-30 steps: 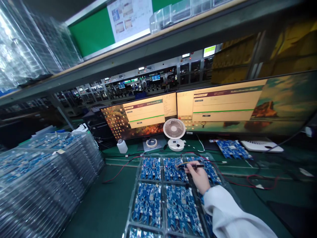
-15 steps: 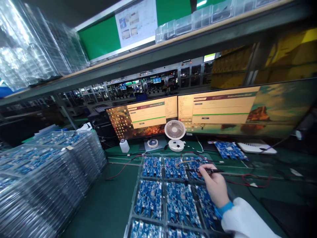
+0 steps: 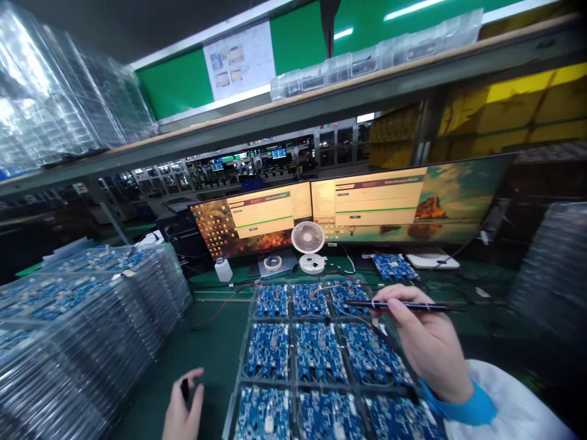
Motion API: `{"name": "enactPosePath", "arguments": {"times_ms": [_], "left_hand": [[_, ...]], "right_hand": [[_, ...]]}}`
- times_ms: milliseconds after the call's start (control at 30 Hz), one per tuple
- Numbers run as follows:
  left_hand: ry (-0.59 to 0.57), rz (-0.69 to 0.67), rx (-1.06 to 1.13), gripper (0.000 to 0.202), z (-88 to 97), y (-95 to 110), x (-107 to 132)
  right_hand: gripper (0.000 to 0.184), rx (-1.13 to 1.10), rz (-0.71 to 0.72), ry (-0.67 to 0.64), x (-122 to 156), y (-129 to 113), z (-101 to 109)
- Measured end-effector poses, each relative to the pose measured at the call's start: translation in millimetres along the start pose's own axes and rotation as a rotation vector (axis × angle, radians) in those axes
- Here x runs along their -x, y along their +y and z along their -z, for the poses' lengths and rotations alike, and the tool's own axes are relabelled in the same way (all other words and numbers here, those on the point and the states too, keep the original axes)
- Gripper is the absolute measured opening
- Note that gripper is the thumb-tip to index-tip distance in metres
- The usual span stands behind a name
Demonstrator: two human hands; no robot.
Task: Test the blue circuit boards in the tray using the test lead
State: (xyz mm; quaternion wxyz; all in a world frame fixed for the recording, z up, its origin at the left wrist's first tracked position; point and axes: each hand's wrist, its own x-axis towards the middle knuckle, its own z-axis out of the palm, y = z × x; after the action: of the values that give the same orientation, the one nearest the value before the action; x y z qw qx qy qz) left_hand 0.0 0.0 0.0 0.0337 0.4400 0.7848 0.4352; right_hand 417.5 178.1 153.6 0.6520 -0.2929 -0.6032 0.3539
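Observation:
My right hand, in a blue cuff and white sleeve, pinches a slim black pen-like tool. The tool lies nearly level, its left end over the top right board of a clear compartment tray. Blue circuit boards fill the tray's compartments, with thin wires on some of them. At the lower left, my left hand hovers over the green bench beside the tray, thumb and forefinger apart. Something small and black shows by its fingers; I cannot make out what it is.
Stacked clear trays of boards stand on the left. Behind the tray are a small white fan, a white bottle, a tape roll, two monitors and a loose blue board. A shelf crosses above.
My left hand has come into view at the lower left. My right hand has moved right and nearer with the black tool, uncovering more of the right-hand boards. The view has shifted to the right.

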Motion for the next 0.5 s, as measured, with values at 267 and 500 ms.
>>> {"name": "enactPosePath", "arguments": {"times_ms": [267, 500], "left_hand": [[-0.217, -0.145, -0.394, 0.06, -59.0, -31.8, -78.1], [-0.228, -0.15, -0.414, 0.055, -65.4, -28.1, -77.6]], "right_hand": [[0.025, -0.086, -0.05, -0.054, -8.3, -3.5, -33.5], [0.038, 0.012, -0.169, -0.101, -22.5, 99.9, -104.2]]}}
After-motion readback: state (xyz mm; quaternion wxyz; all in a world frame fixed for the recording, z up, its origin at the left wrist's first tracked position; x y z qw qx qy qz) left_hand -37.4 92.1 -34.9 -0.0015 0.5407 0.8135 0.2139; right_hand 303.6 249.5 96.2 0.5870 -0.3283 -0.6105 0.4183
